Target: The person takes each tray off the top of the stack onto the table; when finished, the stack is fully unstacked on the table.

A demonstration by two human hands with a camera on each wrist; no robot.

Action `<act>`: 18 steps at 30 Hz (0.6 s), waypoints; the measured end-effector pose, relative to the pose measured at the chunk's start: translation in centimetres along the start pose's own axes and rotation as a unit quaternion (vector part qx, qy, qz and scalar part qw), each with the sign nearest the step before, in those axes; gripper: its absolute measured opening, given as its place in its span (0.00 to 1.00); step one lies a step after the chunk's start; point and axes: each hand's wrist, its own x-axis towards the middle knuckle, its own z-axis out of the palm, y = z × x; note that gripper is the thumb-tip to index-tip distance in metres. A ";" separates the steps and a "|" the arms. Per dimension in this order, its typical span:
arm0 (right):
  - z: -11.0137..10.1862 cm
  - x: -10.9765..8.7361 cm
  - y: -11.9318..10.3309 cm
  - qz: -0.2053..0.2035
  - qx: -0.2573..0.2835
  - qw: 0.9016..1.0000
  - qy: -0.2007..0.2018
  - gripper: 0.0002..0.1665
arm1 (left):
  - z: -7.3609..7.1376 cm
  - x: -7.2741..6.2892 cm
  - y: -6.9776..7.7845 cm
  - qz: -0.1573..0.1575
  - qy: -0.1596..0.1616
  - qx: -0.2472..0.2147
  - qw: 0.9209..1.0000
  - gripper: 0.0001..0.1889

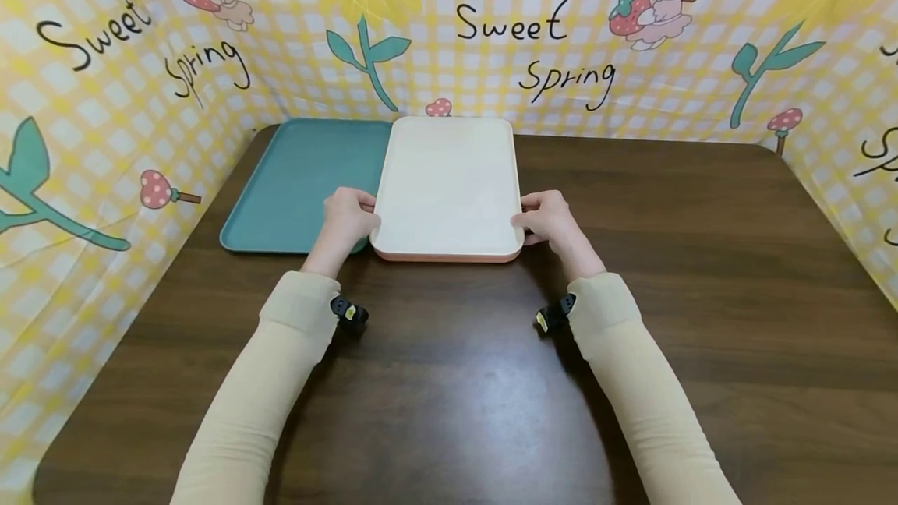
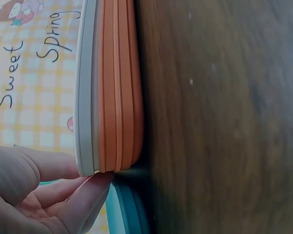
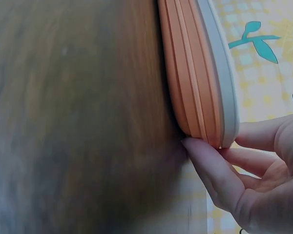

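White tray (image 1: 449,178), one: topmost on orange trays (image 1: 449,259), apparently two; placed past table centre, toward 12 o'clock; long axis 12 to 6. Left hand (image 1: 347,217) at its 8 o'clock, right hand (image 1: 550,218) at its 4, about equally near; each pinches the rim, thumb above, fingertips against the orange side. Teal tray (image 1: 302,178): close alongside, 9 o'clock. Table (image 1: 701,256): dark wood-grain, glossy. Cloth (image 1: 456,61): yellow-checked, printed, 9 through 3 o'clock.
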 end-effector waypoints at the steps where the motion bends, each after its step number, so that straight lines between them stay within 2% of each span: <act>1: 0.2 0.0 -0.1 -0.001 0.002 1.000 0.000 0.25 | -0.1 0.0 -0.1 -0.004 0.001 -0.002 1.000 0.19; 7: 0.8 0.3 -0.3 0.003 0.009 1.000 -0.004 0.25 | -0.8 0.0 -0.6 -0.028 -0.005 -0.013 1.000 0.19; 18: 1.1 0.5 -0.3 0.005 0.009 1.000 -0.012 0.25 | -1.0 0.0 -0.8 -0.022 0.005 -0.002 1.000 0.19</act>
